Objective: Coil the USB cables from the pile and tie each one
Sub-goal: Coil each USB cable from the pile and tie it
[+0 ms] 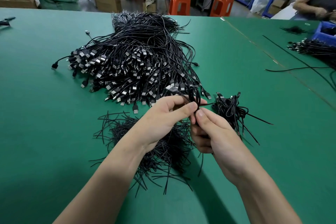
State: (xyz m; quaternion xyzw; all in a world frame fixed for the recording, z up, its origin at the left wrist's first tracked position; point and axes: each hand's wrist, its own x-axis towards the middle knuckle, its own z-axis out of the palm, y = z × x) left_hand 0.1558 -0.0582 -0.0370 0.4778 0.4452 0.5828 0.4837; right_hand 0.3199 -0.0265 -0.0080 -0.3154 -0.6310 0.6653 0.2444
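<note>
Your left hand is raised over the green table, thumb and forefinger pinching a coiled cable at its waist. The coil's loops stand up above your fingers, and its plug juts out to the left.

Your right hand meets it from below: the thumb tip is pressed at the same spot and the other fingers are curled in around the lower part of the coil. Whether a tie is already on it cannot be told.

The big pile of loose cables lies just beyond your hands, plugs fanned toward you and wire ends trailing away. A heap of short black ties lies under and behind your left wrist. A small stack of coiled cables sits just right of your hands, a few stray ends pointing outward.

At the far right, a second bundle of cables lies beside a blue bin. Orange stools stand beyond the table edge.
</note>
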